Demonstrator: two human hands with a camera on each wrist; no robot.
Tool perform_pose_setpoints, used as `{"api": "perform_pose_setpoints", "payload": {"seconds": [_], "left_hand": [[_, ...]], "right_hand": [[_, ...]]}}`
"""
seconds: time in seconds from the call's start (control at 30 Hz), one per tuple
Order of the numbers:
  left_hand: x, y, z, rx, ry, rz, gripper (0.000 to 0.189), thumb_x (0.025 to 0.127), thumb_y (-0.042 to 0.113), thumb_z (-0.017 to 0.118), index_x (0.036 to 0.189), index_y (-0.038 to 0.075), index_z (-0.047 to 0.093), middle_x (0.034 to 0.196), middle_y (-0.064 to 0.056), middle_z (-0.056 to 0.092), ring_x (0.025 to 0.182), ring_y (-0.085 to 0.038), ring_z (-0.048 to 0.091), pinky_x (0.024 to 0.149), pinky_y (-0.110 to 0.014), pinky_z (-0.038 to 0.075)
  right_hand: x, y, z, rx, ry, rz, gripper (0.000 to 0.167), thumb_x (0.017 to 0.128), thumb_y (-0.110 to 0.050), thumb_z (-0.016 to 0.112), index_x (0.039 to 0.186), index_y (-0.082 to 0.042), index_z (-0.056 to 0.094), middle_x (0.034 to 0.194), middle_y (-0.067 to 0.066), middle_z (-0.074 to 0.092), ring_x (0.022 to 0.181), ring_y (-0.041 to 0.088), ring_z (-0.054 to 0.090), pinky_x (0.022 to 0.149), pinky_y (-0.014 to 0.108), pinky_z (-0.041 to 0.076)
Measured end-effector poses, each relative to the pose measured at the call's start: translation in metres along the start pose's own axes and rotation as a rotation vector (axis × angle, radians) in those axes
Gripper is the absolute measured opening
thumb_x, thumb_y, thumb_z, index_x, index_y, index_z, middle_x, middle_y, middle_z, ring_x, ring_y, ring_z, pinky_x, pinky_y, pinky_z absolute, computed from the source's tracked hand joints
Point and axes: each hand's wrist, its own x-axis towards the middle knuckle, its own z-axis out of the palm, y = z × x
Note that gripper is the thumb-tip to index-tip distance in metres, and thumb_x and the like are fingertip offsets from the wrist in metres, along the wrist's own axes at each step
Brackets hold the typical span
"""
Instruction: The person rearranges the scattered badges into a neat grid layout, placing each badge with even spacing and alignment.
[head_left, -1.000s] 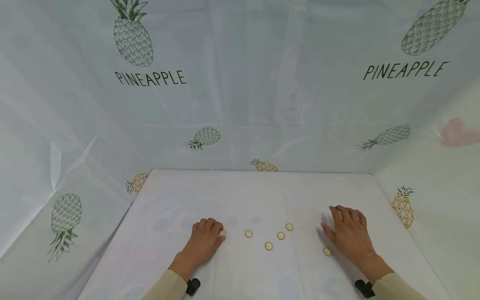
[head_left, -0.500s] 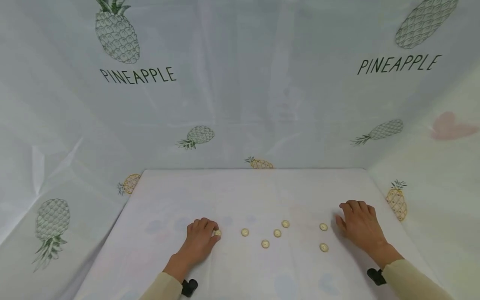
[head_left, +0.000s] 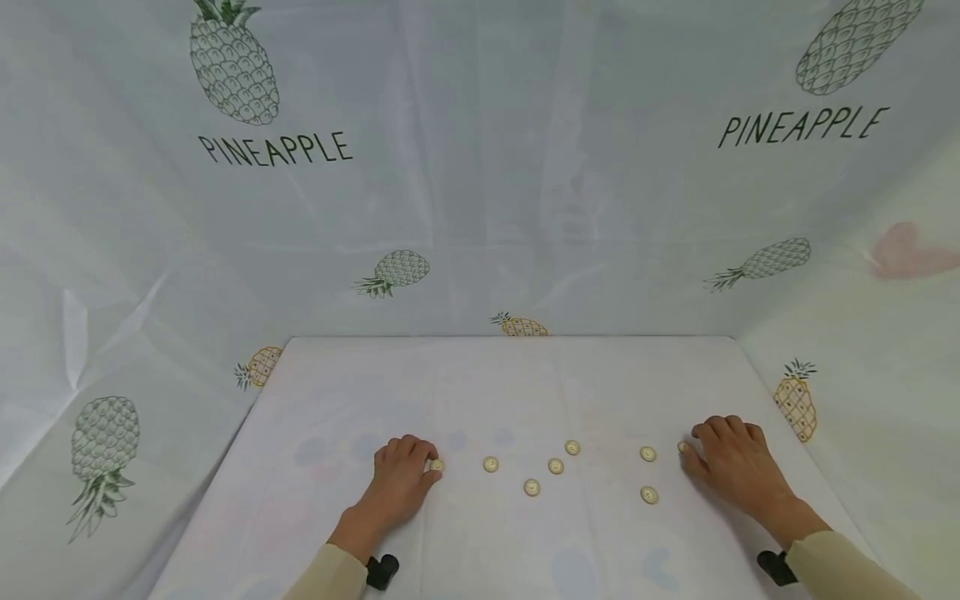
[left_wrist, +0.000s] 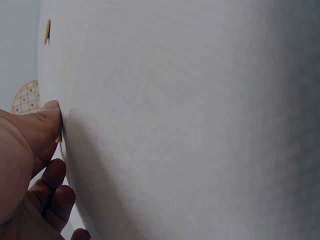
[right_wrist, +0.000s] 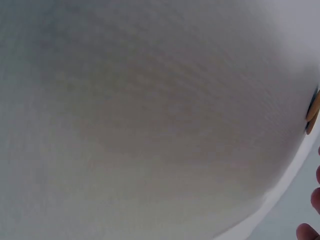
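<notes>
Small round beige buttons with raised rims lie on a white cloth-covered table. At the left end of the scattered line, my left hand pinches a button between thumb and index finger, down at the cloth. In the left wrist view the thumb covers most of that button. Over at the right, my right hand has its fingers curled, with a button at the tips of thumb and index finger. Only a few of its fingertips show in the right wrist view.
Between the hands lie several more buttons, among them one near the left hand, one in front and a pair nearer the right hand, a far button and a near button. Pineapple-print curtain rises behind and beside the table.
My right hand has moved rightward, uncovering a button that it hid a second ago. Another button now shows at its fingertips. The left hand stays at its button; the view has shifted slightly.
</notes>
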Motion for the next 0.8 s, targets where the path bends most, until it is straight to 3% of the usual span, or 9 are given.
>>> {"api": "perform_pose_setpoints", "payload": {"seconds": [0.33,0.47,0.6,0.8], "left_hand": [[-0.002,0.004,-0.005,-0.029,0.004,-0.014,0.019,0.098,0.022,0.077,0.11,0.017,0.064,0.118,-0.006,0.058,0.111,-0.028,0.049,0.105,-0.061,0.036],[-0.003,0.004,-0.005,-0.032,0.007,-0.01,0.019,0.097,0.022,0.077,0.11,0.017,0.064,0.118,-0.005,0.058,0.11,-0.028,0.049,0.105,-0.062,0.036],[-0.003,0.003,-0.004,-0.036,0.01,-0.011,0.019,0.098,0.022,0.077,0.11,0.017,0.063,0.117,-0.005,0.058,0.11,-0.028,0.049,0.105,-0.061,0.036],[-0.002,0.001,-0.001,-0.016,0.027,-0.004,0.019,0.098,0.022,0.076,0.11,0.017,0.063,0.118,-0.006,0.058,0.11,-0.028,0.05,0.105,-0.06,0.036]], "right_hand": [[0.007,-0.002,0.008,-0.033,-0.064,-0.008,0.028,0.094,-0.029,0.075,0.099,-0.003,0.067,0.099,0.011,0.064,0.098,0.035,0.055,0.086,0.062,0.043],[0.009,0.0,0.011,0.011,-0.041,-0.071,0.02,0.091,-0.02,0.077,0.105,-0.007,0.071,0.105,0.009,0.066,0.104,0.036,0.057,0.088,0.062,0.044],[0.01,0.001,0.011,0.042,-0.018,-0.13,0.027,0.085,-0.013,0.08,0.111,-0.013,0.073,0.112,0.009,0.065,0.107,0.036,0.057,0.086,0.061,0.045],[0.007,0.005,0.007,0.048,-0.018,-0.082,0.028,0.086,-0.019,0.081,0.11,-0.009,0.071,0.112,0.012,0.064,0.108,0.037,0.057,0.087,0.063,0.044]]}}
